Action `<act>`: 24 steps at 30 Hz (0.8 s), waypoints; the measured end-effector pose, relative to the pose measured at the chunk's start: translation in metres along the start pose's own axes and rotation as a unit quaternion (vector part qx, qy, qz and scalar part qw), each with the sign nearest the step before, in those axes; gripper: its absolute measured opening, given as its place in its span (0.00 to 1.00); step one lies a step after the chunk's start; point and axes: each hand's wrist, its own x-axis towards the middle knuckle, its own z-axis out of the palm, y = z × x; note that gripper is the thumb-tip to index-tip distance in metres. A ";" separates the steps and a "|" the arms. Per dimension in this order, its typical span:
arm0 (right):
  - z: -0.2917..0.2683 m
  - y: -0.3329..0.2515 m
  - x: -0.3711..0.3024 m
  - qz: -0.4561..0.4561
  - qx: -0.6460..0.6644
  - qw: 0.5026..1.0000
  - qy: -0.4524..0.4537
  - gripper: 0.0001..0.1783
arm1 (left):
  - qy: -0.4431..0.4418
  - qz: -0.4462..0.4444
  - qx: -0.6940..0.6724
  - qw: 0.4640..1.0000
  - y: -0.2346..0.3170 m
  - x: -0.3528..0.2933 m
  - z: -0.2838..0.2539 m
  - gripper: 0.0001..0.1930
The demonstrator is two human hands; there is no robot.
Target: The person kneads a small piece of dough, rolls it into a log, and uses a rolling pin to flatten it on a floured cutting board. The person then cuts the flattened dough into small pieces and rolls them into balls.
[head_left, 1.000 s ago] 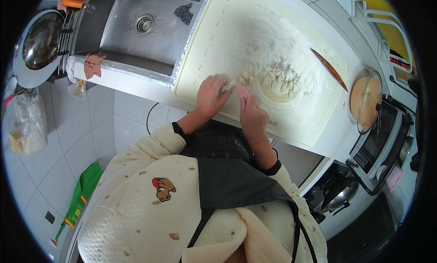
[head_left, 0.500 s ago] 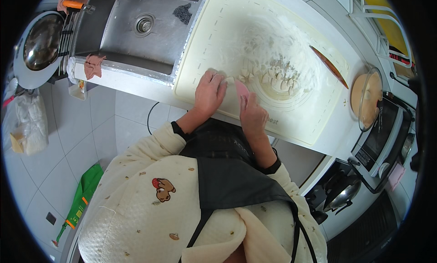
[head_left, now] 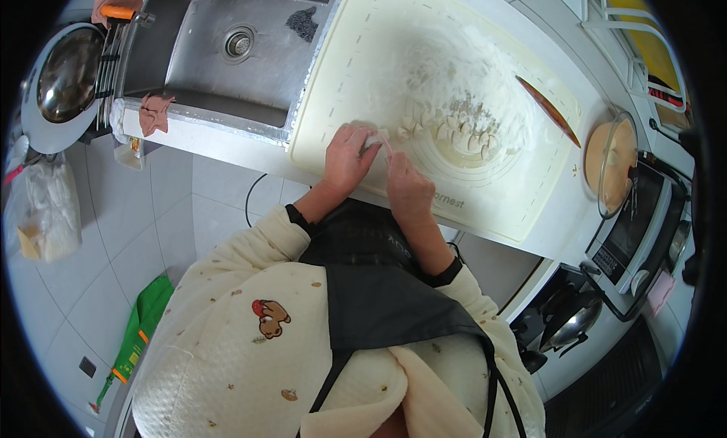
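Here's my right hand (head_left: 410, 186), wrapped tight around a pink blade (head_left: 387, 144), its edge right beside the dough (head_left: 373, 139)! My left hand (head_left: 349, 160) pinches that dough on the near side of the cream mat (head_left: 324, 131). To the right, small dough pieces (head_left: 471, 139) cluster in flour; a brown rolling pin (head_left: 550, 113) lies far right.
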 end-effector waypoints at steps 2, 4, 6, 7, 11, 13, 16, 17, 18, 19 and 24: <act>0.001 -0.001 0.001 0.000 0.007 1.000 -0.006 0.07 | 0.001 0.007 -0.007 1.000 0.000 0.001 -0.001 0.12; 0.001 -0.002 0.002 -0.006 -0.003 1.000 -0.009 0.07 | -0.004 0.005 -0.010 1.000 0.000 0.002 -0.001 0.12; 0.003 -0.002 0.003 -0.007 0.002 1.000 -0.006 0.07 | -0.014 -0.006 -0.008 1.000 0.000 0.001 -0.002 0.12; 0.004 -0.002 0.003 -0.006 0.012 1.000 -0.002 0.08 | -0.013 -0.004 -0.011 1.000 0.000 0.002 -0.002 0.12; 0.003 -0.002 0.007 -0.011 0.019 1.000 0.002 0.09 | -0.008 -0.001 -0.023 1.000 0.000 0.003 -0.003 0.11; 0.002 0.000 0.009 -0.016 0.025 0.999 -0.014 0.09 | -0.004 0.005 -0.028 1.000 -0.001 0.004 -0.003 0.11; 0.001 0.000 0.013 -0.016 -0.015 0.998 -0.062 0.08 | 0.004 0.020 -0.032 0.999 -0.002 0.005 -0.002 0.11; 0.001 0.000 0.015 -0.015 -0.037 0.996 -0.081 0.08 | 0.004 0.025 -0.033 0.999 -0.001 0.006 -0.002 0.12; 0.006 0.000 0.017 -0.023 -0.015 0.997 -0.068 0.05 | 0.005 0.029 -0.034 0.999 -0.001 0.007 -0.003 0.12; 0.012 0.001 0.020 -0.030 0.005 0.998 -0.057 0.09 | -0.011 0.012 -0.026 1.000 -0.001 0.007 -0.003 0.13; 0.024 -0.001 0.027 -0.019 0.024 1.000 0.002 0.17 | 0.016 -0.002 -0.033 0.999 0.003 0.006 -0.006 0.16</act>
